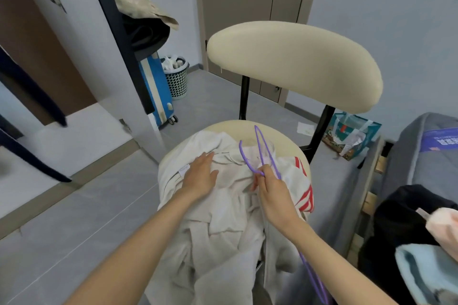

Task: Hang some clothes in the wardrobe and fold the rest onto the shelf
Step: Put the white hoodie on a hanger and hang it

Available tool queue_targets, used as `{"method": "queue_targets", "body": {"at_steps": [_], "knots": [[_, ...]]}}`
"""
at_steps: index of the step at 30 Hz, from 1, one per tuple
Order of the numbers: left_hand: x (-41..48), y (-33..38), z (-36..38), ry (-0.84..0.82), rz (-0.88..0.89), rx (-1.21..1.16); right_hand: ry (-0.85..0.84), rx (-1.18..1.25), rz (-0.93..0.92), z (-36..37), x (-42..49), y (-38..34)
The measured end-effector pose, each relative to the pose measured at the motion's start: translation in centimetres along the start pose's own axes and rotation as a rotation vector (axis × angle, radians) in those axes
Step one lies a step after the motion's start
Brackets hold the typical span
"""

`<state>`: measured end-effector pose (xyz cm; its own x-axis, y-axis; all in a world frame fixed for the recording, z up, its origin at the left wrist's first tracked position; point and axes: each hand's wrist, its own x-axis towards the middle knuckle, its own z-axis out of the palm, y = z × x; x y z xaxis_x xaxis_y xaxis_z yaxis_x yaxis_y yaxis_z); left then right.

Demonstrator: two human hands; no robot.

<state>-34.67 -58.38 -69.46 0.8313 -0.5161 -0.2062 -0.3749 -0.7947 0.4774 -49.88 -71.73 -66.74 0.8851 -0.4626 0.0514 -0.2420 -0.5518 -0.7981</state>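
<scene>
Fingers of my right hand [269, 187] pinch a purple hanger [260, 153] over the beige garment [223, 218] heaped on the chair [292, 64]; my left hand [200, 176] lies flat on the cloth. Nothing here is hung yet, I judge, and a red-striped piece [306, 195] waits beneath. Beyond, a mesh basket [177, 82] holds white bags, beside the wardrobe door [119, 39].

a cream padded chair with black metal legs [292, 62] stands on the grey tiled floor [74, 225]. a crumpled beige garment [223, 218] lies directly on its round seat and spills over the front edge, with a white cloth with red stripes [303, 190] beside it. on the floor stand a blue wheeled suitcase [156, 89], a perforated plastic basket [177, 79] and a printed shopping bag [349, 135].
</scene>
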Motion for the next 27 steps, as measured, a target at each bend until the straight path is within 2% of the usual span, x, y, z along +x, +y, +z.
{"method": "queue_targets", "body": {"at_steps": [3, 7, 10, 16, 20, 24, 27], "knots": [[2.1, 0.3, 0.9, -0.053, -0.042, 0.138, -0.007, 0.012, -0.007, 1.0, 1.2, 1.0], [3.3, 0.2, 1.5, 0.054, -0.021, 0.227, -0.072, 0.075, 0.014, 1.5, 1.9, 2.3], [3.0, -0.1, 1.7, -0.014, 0.015, 0.245, -0.098, 0.042, -0.010, 1.3, 1.6, 2.5], [0.7, -0.6, -0.4, -0.001, 0.012, 0.067, -0.035, -0.137, 0.026, -2.2, 0.7, 1.1], [-2.4, 0.4, -1.8, 0.170, 0.046, -0.136, 0.106, -0.264, 0.029, -6.6, -0.9, -1.2], [-5.2, 1.8, -3.6, 0.333, 0.040, -0.244, 0.203, -0.284, 0.004, -10.4, -3.3, -3.7], [-7.1, 3.3, -5.8, 0.388, 0.057, -0.303, 0.270, -0.216, 0.021, -12.6, -5.3, -5.4]]}}
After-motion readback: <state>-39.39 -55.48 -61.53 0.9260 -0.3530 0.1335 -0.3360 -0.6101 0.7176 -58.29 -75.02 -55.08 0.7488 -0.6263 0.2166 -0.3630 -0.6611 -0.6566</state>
